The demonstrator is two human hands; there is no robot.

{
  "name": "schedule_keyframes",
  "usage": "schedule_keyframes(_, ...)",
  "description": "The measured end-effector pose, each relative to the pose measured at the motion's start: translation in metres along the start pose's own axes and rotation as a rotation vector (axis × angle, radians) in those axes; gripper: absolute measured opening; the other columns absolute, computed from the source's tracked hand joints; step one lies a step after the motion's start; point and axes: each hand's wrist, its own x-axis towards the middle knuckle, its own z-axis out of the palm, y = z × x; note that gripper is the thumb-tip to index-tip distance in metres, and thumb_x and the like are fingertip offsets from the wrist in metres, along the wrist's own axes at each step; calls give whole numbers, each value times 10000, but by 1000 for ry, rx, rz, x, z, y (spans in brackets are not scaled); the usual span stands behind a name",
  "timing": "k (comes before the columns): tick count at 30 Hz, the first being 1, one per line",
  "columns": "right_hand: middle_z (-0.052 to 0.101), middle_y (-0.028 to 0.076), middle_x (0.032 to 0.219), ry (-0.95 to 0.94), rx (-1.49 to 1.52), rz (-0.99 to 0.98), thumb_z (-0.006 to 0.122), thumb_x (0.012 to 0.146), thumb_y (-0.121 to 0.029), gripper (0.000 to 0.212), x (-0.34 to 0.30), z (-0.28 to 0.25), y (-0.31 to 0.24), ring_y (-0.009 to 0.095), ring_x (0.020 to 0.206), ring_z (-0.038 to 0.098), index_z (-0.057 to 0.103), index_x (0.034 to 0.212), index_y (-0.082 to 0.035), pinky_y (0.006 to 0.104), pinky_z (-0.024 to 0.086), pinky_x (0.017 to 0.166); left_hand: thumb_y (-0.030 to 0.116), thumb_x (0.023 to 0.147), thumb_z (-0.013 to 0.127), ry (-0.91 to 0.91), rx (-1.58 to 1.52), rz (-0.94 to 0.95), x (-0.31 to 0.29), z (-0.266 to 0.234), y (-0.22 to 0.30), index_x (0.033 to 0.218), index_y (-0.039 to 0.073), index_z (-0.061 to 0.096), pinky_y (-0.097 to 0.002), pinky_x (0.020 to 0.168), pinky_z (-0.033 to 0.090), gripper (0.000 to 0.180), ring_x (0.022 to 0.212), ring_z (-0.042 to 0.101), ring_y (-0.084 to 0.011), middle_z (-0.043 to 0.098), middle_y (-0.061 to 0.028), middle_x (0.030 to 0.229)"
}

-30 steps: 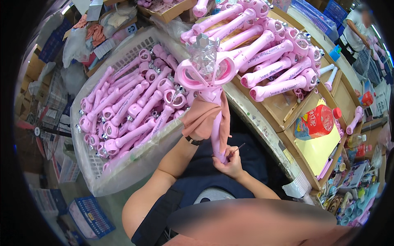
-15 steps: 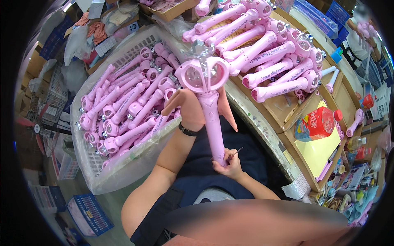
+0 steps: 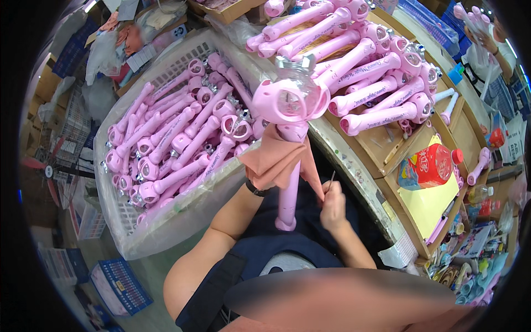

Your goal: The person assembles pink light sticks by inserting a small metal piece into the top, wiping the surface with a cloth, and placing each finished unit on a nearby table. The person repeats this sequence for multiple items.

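Observation:
In front of me a pink toy wand (image 3: pixel 287 202) stands upright, with a clear globe in its ringed head and a silver crown on top. My left hand (image 3: pixel 261 183) grips it below the head, its fingers mostly hidden by a salmon-coloured cloth (image 3: pixel 274 157) draped around the shaft. To the right of the handle, apart from it, my right hand (image 3: pixel 334 207) is closed on a thin pointed metal tool (image 3: pixel 333 176). One hanging corner of the cloth reaches down to that hand; whether the fingers pinch it I cannot tell.
A plastic-lined white basket (image 3: pixel 130 235) full of pink wands is at my left. More wands (image 3: pixel 381 97) are piled on the bench at the right. A red-labelled bottle (image 3: pixel 428 166) stands by yellow paper (image 3: pixel 423 207). Another person (image 3: pixel 487 55) is at the far right.
My right hand has left the wand's lower end and moved right and up beside the cloth. The wand has shifted slightly right, and the cloth now spreads across its shaft.

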Motion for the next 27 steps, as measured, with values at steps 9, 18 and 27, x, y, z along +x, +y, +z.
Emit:
schedule_keyframes(9,505,46,641,196,-717,-496,763,794,-163,226,67,-45,-87,204,514,515,702,1001,-96,335,404,471,27,676,762,-38,-494,-522,33,-7,45,1138,-18,552,-272,818,491,510,931,593,-123,630,-69,975)
schedule_keyframes(18,493,56,657,167,-846,-548,760,782,-127,210,67,-54,-97,202,550,509,699,976,-77,342,395,485,68,687,793,-74,-237,311,15,-4,12,1228,-23,512,-293,940,458,616,1040,579,-186,595,-115,1142)
schedule_keyframes(27,526,79,648,80,-597,-376,740,817,-148,159,62,-52,-75,226,556,547,687,936,-57,325,424,501,56,718,753,-266,-624,-487,24,-16,48,1391,-12,344,-307,1024,419,790,1186,523,-197,524,-139,1294)
